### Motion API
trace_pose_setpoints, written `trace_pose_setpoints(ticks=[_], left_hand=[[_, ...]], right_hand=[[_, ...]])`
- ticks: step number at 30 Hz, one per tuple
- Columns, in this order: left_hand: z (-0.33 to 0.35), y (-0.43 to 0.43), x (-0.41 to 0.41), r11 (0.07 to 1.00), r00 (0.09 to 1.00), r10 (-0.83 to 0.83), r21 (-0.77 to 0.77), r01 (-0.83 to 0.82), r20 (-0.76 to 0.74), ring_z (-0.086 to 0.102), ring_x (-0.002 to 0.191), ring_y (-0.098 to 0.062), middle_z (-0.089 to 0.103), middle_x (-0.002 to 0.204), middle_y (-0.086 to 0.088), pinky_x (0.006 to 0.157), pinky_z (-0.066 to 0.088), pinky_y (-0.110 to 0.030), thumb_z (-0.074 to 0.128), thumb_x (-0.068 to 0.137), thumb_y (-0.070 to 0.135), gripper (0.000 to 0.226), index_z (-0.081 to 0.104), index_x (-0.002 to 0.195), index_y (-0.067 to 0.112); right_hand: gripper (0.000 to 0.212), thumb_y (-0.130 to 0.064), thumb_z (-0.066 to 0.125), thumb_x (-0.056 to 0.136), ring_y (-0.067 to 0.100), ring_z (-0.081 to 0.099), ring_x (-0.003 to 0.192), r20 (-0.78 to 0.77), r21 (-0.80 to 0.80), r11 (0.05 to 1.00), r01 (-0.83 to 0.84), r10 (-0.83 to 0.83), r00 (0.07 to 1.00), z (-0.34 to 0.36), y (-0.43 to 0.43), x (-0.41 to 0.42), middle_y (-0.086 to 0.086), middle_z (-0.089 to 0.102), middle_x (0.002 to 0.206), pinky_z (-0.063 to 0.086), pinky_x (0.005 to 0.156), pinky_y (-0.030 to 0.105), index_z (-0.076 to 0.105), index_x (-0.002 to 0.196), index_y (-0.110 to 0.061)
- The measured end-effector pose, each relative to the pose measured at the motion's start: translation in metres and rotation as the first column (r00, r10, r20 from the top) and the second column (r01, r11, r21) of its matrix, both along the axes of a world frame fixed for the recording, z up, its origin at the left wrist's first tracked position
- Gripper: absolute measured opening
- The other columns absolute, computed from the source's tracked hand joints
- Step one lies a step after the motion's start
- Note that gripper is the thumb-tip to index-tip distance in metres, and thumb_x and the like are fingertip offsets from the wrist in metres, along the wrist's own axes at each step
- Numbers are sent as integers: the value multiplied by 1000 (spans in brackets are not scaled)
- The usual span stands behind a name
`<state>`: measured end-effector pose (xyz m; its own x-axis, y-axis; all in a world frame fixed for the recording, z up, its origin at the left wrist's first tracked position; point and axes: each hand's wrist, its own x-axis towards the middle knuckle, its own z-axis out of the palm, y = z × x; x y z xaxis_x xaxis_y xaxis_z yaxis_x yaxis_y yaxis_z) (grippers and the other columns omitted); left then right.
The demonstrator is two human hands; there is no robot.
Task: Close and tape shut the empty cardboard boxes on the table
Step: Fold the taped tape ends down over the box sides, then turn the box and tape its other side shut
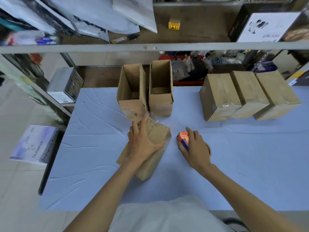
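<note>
Right, nearest me, my left hand (142,144) is spread on top of the closed box (150,166), which lies long-ways on the blue-covered bench (92,156), angled a little to the right. Fingers straight and fanned toward the far left, thumb reaching out to the box's right edge: pressing down, not curled round it. Clear tape glints along that far right corner.

Just right of it, apart from the box, my right hand (194,148) grips the tape dispenser (183,137), orange head and blue handle, fingers wrapped round it and the forefinger laid along the top. It is low over the bench; whether it touches the cloth I cannot tell.

Further out, mid-bench, stand two open boxes side by side, the left one (132,91) tipped slightly with a printed flap hanging toward me, close by my left fingertips, and the right one (161,91) upright. Both show bare cardboard inside.

Far right, three taped boxes (250,94) sit pressed together in a row.

Beyond everything, a grey shelf rail (100,47) crosses the view, with pale mailers (100,17) heaped above it.
</note>
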<state>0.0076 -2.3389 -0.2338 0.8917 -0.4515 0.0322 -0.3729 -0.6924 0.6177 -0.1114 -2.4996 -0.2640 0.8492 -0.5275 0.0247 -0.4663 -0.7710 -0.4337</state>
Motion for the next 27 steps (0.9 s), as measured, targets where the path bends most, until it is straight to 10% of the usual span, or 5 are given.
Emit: trace_pose_setpoints(ticks=[5, 15, 27], left_hand=[[15, -8, -2, 988, 996, 85, -134, -80, 31, 39, 120, -20, 30, 129, 1, 100, 38, -32, 65, 49, 78, 121, 23, 149, 23], [31, 7, 16, 827, 946, 208, -472, -307, -250, 57, 86, -7, 58, 94, 8, 71, 47, -16, 67, 89, 20, 27, 52, 111, 20], [34, 17, 34, 847, 937, 78, -474, -242, -340, 58, 83, -7, 59, 91, 8, 68, 45, -6, 73, 84, 10, 26, 59, 104, 19]], right_hand=[[27, -36, 63, 91, 5, 61, 94, 279, 592, 805, -39, -159, 947, 50, 17, 32, -7, 62, 104, 48, 73, 19, 52, 110, -20], [20, -18, 72, 85, 15, 67, 93, 382, 679, 722, -133, -192, 904, 57, 16, 39, -8, 64, 93, 52, 65, 28, 53, 91, -20], [21, -25, 70, 86, 13, 62, 97, 316, 557, 830, -33, -175, 933, 58, 12, 47, -4, 55, 113, 59, 63, 36, 61, 102, -17]])
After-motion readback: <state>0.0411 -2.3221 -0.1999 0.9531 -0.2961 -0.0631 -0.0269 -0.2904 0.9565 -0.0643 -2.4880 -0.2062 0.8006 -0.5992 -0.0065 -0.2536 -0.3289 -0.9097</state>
